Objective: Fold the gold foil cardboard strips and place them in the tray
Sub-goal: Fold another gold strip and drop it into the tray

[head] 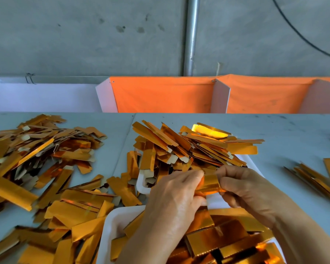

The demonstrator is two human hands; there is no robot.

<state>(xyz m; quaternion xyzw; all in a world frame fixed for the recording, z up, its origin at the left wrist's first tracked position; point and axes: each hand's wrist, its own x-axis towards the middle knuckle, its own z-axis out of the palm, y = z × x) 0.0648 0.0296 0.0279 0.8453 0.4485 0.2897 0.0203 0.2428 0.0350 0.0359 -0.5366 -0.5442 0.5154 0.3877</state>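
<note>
Between both hands is a gold foil cardboard strip (pixel 211 184), bent in the middle. My left hand (pixel 177 195) pinches its left end and my right hand (pixel 244 187) pinches its right end. They hold it above the gap between two white trays. The near tray (pixel 111 221) at the bottom centre holds several folded gold pieces (pixel 227 239). The far tray (pixel 141 184) is heaped with flat gold strips (pixel 183 147).
A large loose pile of gold strips (pixel 42 159) covers the left of the grey table. A smaller bundle of strips (pixel 320 180) lies at the right edge. Orange and white dividers (pixel 164 94) stand along the table's far side, before a concrete wall.
</note>
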